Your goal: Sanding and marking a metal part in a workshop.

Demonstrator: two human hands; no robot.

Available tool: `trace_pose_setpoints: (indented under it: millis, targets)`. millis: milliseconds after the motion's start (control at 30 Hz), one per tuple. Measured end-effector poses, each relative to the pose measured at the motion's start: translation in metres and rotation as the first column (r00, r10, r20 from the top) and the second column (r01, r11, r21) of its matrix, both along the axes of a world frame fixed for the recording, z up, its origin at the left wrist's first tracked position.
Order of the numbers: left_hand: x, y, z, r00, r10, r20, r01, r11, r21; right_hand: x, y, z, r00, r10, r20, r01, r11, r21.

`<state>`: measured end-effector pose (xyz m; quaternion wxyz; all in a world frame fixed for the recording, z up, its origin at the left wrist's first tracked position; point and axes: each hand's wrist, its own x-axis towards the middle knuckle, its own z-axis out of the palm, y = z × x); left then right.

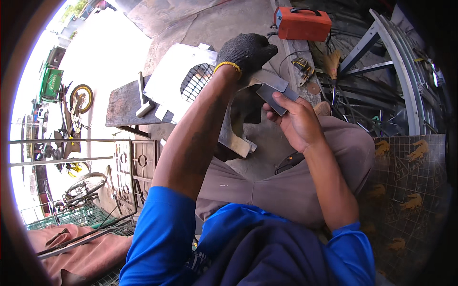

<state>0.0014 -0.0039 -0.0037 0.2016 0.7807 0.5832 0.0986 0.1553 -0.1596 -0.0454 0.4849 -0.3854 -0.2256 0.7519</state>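
Note:
My left hand [245, 52], in a dark knitted glove with a yellow cuff, is closed above the far edge of a bent sheet-metal piece. Whatever its fingers hold is hidden. The pale sheet-metal piece [164, 71] has a round opening covered by a dark mesh [196, 82], and it stands in front of my knees. My bare right hand [300, 119] pinches a flat dark grey metal plate [274, 97] between thumb and fingers. The plate's far edge meets or overlaps the sheet metal near the glove; I cannot tell whether they are joined.
A hammer [145, 109] lies on a low wooden bench [121, 102] at left. An orange machine [303, 25] with cables stands at the far right, near a yellow-and-black tool [304, 67] and a broom [331, 64]. Metal frames [400, 71] lean on the right, above a patterned board [405, 190].

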Motion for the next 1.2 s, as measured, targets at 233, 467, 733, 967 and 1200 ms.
trace_pose_setpoints:
  millis: [233, 467, 733, 967, 1200]
  targets:
    - [-0.003, 0.005, -0.008, 1.000, -0.010, 0.013, 0.010, 0.999, -0.030, 0.001, -0.004, 0.005, 0.998, 0.010, -0.061, -0.014, 0.998, -0.061]
    - [-0.005, 0.008, -0.006, 1.000, -0.014, -0.016, 0.013, 0.999, -0.042, -0.006, -0.003, 0.001, 0.999, -0.019, -0.049, 0.016, 0.998, -0.059]
    - [-0.007, 0.010, -0.006, 0.998, -0.051, -0.024, 0.051, 0.998, -0.022, -0.009, -0.001, -0.007, 1.000, -0.025, -0.015, 0.025, 1.000, 0.012]
    - [-0.002, 0.007, -0.005, 0.999, -0.040, -0.033, 0.040, 0.999, 0.013, -0.009, 0.005, -0.013, 0.997, -0.027, -0.079, 0.030, 0.999, 0.034]
    - [0.000, 0.007, -0.007, 1.000, -0.023, 0.007, 0.022, 0.999, 0.023, -0.004, 0.001, -0.009, 0.991, -0.021, -0.129, 0.018, 1.000, -0.025]
